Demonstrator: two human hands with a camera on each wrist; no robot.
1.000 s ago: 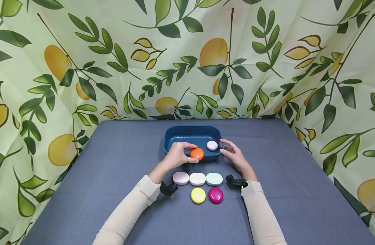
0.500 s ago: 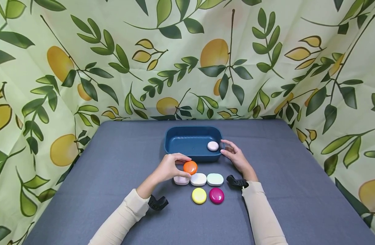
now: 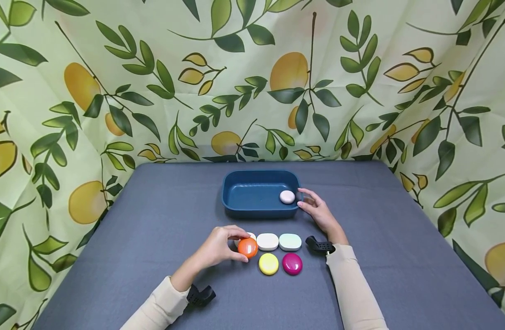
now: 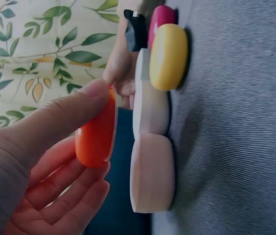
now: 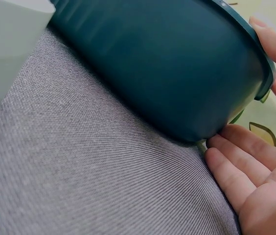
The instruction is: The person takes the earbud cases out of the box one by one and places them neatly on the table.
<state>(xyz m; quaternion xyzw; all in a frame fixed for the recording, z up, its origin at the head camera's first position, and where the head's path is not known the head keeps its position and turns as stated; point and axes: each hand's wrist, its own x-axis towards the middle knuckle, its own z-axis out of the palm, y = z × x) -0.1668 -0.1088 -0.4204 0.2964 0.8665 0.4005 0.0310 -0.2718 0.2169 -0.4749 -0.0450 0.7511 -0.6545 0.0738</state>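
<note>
My left hand [image 3: 221, 247] pinches a glossy orange round disc [image 3: 247, 248] between thumb and fingertips. The disc stands on edge in the left wrist view, beside a row of oval blocks. From above it covers most of the pale pink block [image 4: 152, 174]; a white block [image 3: 267, 242] and a mint block [image 3: 290, 242] continue that row. Nearer me lie a yellow disc [image 3: 269, 264] and a magenta disc [image 3: 292, 264]. My right hand [image 3: 319, 213] touches the right end of a dark blue tub [image 5: 167, 63], its fingers extended at the rim and base.
Inside the tub, near its right end, sits a pale round piece [image 3: 287, 197]. A grey cloth [image 3: 174, 201] covers the table. Behind and along the sides hangs a curtain [image 3: 244, 55] printed with leaves and fruit.
My left hand has carried the orange disc from above the tub's front edge toward me and leftward, to the row's left end. The right hand stays at the tub.
</note>
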